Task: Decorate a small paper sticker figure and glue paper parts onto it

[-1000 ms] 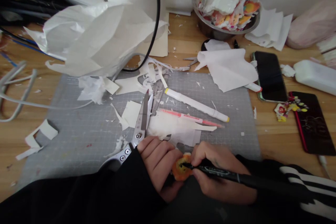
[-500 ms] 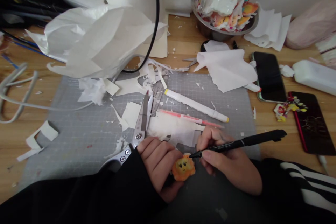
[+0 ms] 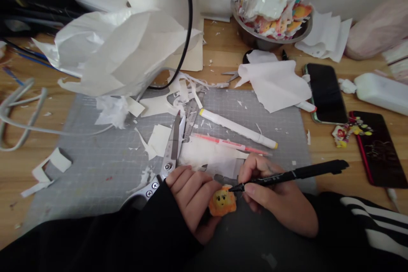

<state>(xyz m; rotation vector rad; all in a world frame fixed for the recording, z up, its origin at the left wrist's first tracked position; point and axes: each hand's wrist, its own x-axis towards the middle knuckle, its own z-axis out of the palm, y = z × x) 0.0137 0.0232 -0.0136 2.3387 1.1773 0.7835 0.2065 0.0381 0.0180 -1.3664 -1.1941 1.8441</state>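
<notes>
Black pen (image 3: 288,175) shifted, since one second ago, from drawn face (image 3: 221,199) of orange piece (image 3: 219,211) to upper right edge; tip contact cannot be told. Orange piece beside left hand (image 3: 194,197), left edge pinched between fingers and thumb, bulk projecting right of grip, face visible. Right hand (image 3: 274,204) pinches pen near tip. Scissors (image 3: 168,165) on grey mat (image 3: 102,157), partly under left sleeve (image 3: 156,223).

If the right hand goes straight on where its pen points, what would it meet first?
Probably the small orange piece with the drawn face, held by the left hand. The black pen in the right hand leads, its tip appearing at the piece's upper edge; depth is unclear.
</notes>
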